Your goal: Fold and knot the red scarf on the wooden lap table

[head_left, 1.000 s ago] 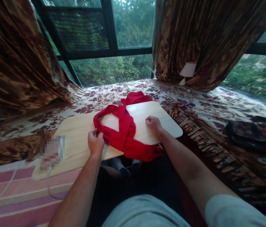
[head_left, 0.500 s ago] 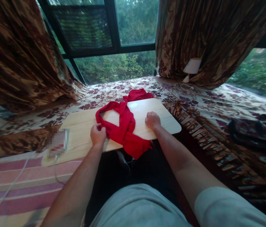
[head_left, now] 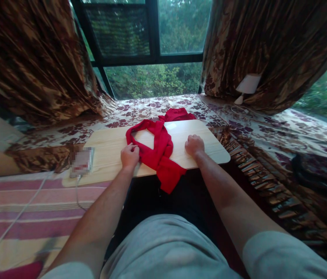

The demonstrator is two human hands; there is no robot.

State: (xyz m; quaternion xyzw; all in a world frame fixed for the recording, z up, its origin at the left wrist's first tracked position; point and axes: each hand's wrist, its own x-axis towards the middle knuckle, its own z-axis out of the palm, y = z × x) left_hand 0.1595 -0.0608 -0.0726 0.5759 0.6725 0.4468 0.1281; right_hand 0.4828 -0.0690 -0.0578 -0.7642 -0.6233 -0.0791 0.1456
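Note:
A red scarf (head_left: pixel 163 146) lies on a pale wooden board (head_left: pixel 109 143), crossed over itself in a loop with board showing through the middle. One end hangs over the board's near edge; the other runs off the far edge onto the floral cloth. My left hand (head_left: pixel 130 156) is at the loop's lower left side, thumb and fingers pinched on the scarf's edge. To the right of the scarf, my right hand (head_left: pixel 194 145) rests on the board as a closed fist, apart from the fabric. Nothing shows in it.
A blurred-out device (head_left: pixel 81 162) with a white cable lies at the board's left end, beside a striped bedspread (head_left: pixel 21 209). A white lamp (head_left: pixel 248 84) stands on the floral cloth (head_left: pixel 140 104) near the window. A dark bag (head_left: pixel 320 170) sits at right.
The whole view has shifted, so the board, scarf and hands appear farther right and slightly higher. Both hands keep about the same places relative to the scarf.

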